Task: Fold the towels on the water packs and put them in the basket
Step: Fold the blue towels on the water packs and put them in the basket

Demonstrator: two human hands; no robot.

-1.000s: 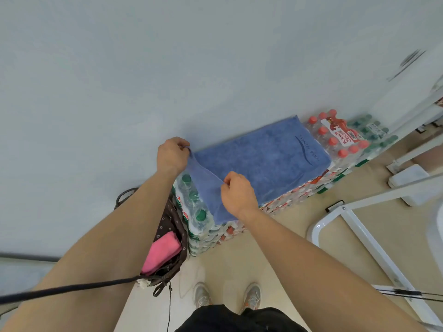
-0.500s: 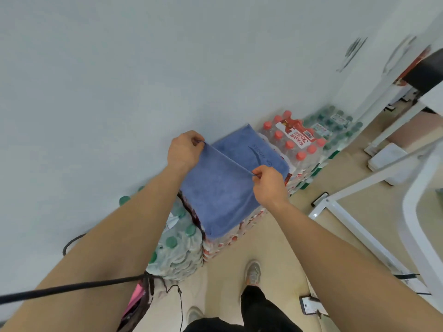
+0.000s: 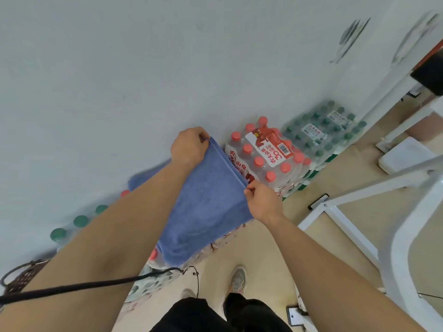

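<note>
A blue towel (image 3: pixel 206 207) lies folded over on the water packs along the wall. My left hand (image 3: pixel 188 146) pinches its far corner by the wall. My right hand (image 3: pixel 262 202) pinches the near corner of the same edge, and the edge runs taut between them. Beyond that edge stands a red-capped water pack (image 3: pixel 266 154) with a red and white label. Part of the towel (image 3: pixel 146 177) shows behind my left forearm. The brown basket (image 3: pixel 21 276) is only partly seen at the lower left, under my left arm.
Green-capped water packs (image 3: pixel 323 130) stand further right against the white wall, and more green caps (image 3: pixel 80 220) show on the left. A white metal frame (image 3: pixel 374 188) stands on the beige floor at the right. A black strap (image 3: pixel 96 286) crosses my left arm. My shoes (image 3: pixel 237 280) are below.
Both hands have carried the towel's near end across to the right, folding it over itself. The camera turned right, so the basket with the pink towel slid almost out of view.
</note>
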